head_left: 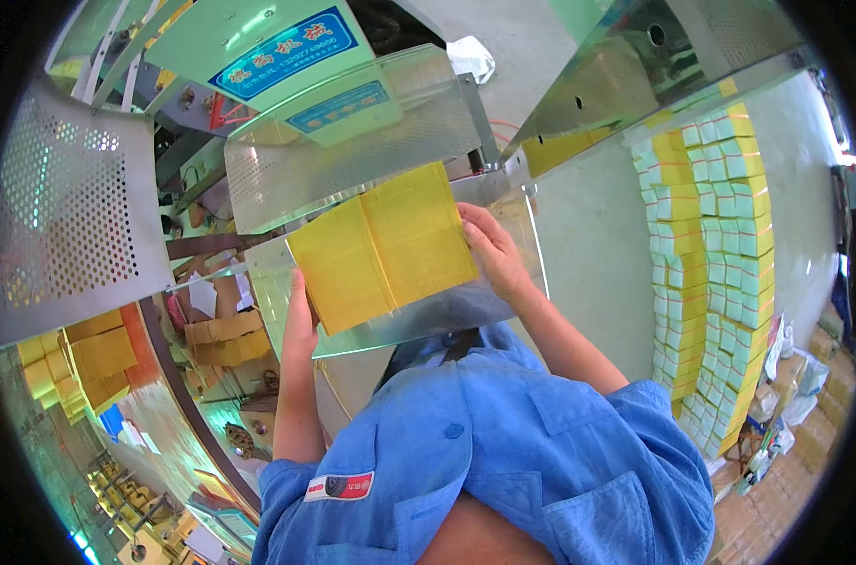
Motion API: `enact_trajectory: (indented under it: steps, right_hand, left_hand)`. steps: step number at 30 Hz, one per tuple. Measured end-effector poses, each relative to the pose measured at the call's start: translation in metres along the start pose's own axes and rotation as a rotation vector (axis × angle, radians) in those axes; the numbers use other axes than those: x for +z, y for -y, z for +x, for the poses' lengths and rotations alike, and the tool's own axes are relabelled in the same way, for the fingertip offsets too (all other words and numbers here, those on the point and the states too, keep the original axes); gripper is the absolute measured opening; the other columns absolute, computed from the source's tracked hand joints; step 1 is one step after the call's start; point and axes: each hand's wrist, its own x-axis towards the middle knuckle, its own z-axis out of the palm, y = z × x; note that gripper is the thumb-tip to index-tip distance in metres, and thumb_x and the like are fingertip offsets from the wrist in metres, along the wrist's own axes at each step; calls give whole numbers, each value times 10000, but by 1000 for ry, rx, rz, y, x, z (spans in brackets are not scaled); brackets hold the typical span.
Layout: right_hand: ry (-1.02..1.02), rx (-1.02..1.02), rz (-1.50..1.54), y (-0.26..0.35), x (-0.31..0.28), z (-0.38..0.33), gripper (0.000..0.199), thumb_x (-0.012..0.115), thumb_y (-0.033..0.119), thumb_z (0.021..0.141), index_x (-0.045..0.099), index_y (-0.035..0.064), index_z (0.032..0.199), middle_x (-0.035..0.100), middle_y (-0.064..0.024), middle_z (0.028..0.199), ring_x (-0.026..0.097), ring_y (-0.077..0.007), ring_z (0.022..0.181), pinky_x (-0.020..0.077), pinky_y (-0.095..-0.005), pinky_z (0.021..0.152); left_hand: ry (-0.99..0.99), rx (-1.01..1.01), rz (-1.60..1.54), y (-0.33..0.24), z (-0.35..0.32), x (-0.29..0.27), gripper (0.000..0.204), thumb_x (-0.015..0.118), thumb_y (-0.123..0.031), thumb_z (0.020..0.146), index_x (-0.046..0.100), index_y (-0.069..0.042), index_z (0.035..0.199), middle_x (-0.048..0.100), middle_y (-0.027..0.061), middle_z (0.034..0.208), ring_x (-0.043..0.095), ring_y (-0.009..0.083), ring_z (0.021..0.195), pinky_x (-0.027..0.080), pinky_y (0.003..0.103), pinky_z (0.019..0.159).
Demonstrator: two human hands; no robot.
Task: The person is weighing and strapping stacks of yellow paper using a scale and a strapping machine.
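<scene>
I hold a flat stack of yellow paper sheets [385, 247] with both hands, tilted, over a shiny metal feed tray [503, 306] of a green machine. My left hand [301, 315] grips the stack's lower left edge, mostly hidden behind it. My right hand [492, 254] grips its right edge with fingers curled over the top. A clear plastic guard [352, 151] hangs just above the stack. Blue sleeves cover my upper arms.
A perforated metal panel [70, 207] curves at the left. Tall stacks of yellow and green paper bundles [715, 264] stand on the floor at the right. More yellow bundles [89, 363] and cardboard boxes [225, 339] lie lower left. A white cloth [472, 56] lies at the top.
</scene>
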Motion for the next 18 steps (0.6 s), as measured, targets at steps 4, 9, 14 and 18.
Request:
enact_trajectory:
  steps: [4, 9, 14, 18]
  right_hand:
    - [6, 6, -49, 3, -3, 1, 415, 480, 260, 1008, 481, 37, 1359, 583, -67, 1234, 517, -147, 1163, 396, -312, 1003]
    - [-68, 90, 71, 7, -1, 7, 411, 468, 285, 1016, 523, 15, 1320, 557, -71, 1244, 526, -161, 1137, 414, -309, 982]
    - [-89, -2, -112, -9, 2, 19, 399, 475, 280, 1010, 549, -11, 1273, 530, -86, 1286, 507, -173, 1171, 398, -335, 1002]
    - [-101, -6, 71, -11, 9, 19, 456, 506, 273, 989, 469, -13, 1341, 481, -117, 1366, 417, -202, 1289, 326, -340, 1068]
  left_hand:
    - [31, 24, -114, 13, 4, -11, 629, 288, -527, 1026, 471, -29, 1364, 558, 67, 1323, 527, 185, 1211, 392, 338, 1032]
    - [33, 109, -5, 34, 13, -12, 572, 312, -478, 1037, 479, -33, 1354, 565, 66, 1285, 517, 187, 1211, 397, 339, 1023]
    - [87, 273, -274, 44, 11, 14, 564, 304, -468, 1040, 425, -47, 1395, 539, 54, 1310, 493, 190, 1236, 382, 342, 1043]
    - [29, 201, -515, 40, -1, 29, 572, 292, -494, 1033, 466, -59, 1361, 545, 59, 1309, 508, 192, 1209, 390, 357, 1029]
